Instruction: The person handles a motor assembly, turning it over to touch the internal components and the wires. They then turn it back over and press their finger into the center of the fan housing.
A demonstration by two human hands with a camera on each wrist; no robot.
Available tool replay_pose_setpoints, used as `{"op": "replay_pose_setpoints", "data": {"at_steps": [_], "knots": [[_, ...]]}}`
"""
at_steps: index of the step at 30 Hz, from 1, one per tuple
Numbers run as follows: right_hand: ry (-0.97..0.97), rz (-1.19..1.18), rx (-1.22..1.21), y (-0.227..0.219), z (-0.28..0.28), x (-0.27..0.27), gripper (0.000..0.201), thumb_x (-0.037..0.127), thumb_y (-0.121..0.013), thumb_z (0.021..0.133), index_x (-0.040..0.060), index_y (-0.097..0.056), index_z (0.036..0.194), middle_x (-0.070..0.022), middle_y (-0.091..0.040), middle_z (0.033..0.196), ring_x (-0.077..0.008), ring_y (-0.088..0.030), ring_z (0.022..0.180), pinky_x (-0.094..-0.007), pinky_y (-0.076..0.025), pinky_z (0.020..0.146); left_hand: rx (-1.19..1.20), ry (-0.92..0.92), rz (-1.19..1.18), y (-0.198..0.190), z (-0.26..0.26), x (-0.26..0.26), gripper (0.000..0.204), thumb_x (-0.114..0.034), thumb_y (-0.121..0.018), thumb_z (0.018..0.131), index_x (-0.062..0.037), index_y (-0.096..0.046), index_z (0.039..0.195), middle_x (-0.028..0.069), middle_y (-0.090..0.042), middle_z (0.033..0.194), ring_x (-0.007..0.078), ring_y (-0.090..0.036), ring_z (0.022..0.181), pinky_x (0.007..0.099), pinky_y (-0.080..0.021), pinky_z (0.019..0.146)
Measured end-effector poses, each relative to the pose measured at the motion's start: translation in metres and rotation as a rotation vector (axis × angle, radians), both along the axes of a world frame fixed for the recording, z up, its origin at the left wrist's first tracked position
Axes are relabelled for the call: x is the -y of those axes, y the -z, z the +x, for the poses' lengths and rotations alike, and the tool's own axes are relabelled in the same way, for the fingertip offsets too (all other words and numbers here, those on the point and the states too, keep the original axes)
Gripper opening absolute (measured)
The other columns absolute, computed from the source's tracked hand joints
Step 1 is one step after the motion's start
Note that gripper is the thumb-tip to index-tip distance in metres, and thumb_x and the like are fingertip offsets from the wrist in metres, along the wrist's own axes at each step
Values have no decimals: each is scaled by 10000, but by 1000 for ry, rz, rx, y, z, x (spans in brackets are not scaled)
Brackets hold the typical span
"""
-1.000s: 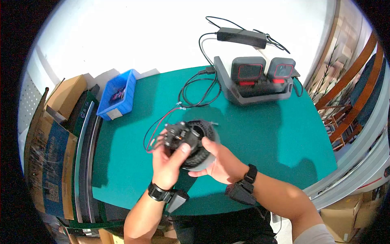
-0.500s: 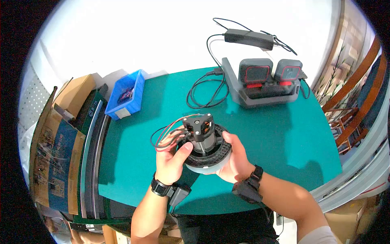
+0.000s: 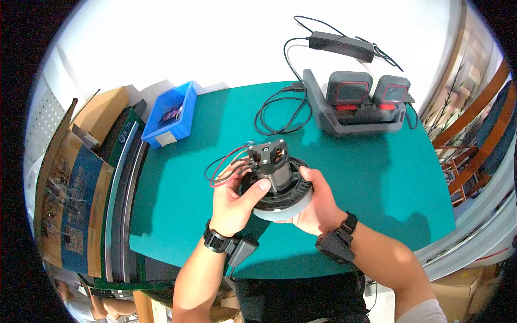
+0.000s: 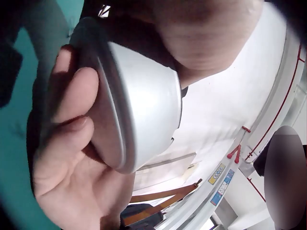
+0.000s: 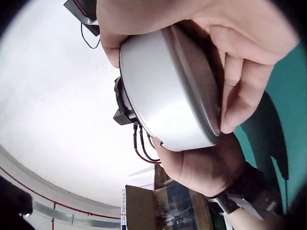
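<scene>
Between both hands is a motor assembly: a silver bowl-shaped housing (image 5: pixel 163 91) with a black ribbed ring inside, and a motor (image 3: pixel 277 175) standing up from its middle under a black three-armed cap (image 3: pixel 267 153). Red and black wires (image 3: pixel 215 175) loop out to the left. My left hand (image 3: pixel 234 202) grips the left side, thumb over the ring beside the motor. On the right side my right hand (image 3: pixel 320 202) holds the housing, its thumb at the rim and its fingers under the base, as the left wrist view shows.
A blue bin (image 3: pixel 186 121) with small parts stands at the back left of the green table (image 3: pixel 371 194). At the back right is a grey dock (image 3: pixel 366 126) with two upright units. A coiled black cable (image 3: pixel 264 121) runs to a power adapter (image 3: pixel 342 46). Cardboard boxes (image 3: pixel 70 215) line the left.
One second ago the assembly was blurred and tilted; it has turned so the motor stands up from the ring. Since half a second ago the hands keep their hold, while the head view has shifted slightly.
</scene>
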State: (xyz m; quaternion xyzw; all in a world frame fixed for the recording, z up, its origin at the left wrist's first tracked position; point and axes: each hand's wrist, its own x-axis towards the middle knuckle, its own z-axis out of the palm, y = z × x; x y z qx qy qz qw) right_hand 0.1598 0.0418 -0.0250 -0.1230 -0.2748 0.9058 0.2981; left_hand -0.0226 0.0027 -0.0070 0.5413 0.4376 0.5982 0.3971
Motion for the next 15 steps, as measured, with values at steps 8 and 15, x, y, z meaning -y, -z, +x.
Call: {"op": "replay_pose_setpoints", "data": {"at_steps": [8, 15], "knots": [[90, -138, 31, -13, -2, 5, 575, 545, -375, 939, 140, -532, 1315, -99, -645, 1226, -269, -644, 1064, -460, -524, 821, -63, -38, 107, -4, 1, 2, 376, -86, -738, 834, 34, -622, 1171, 113, -657, 1145, 183, -601, 1072, 348, -459, 962], [13, -121, 38, -5, 3, -1, 609, 603, -397, 901, 161, -560, 1287, -89, -657, 1206, -265, -665, 1008, -441, -533, 759, -46, -63, 35, -9, -1, 3, 276, -81, -707, 865, 34, -665, 1112, 117, -670, 1124, 177, -613, 1043, 334, -476, 934]]}}
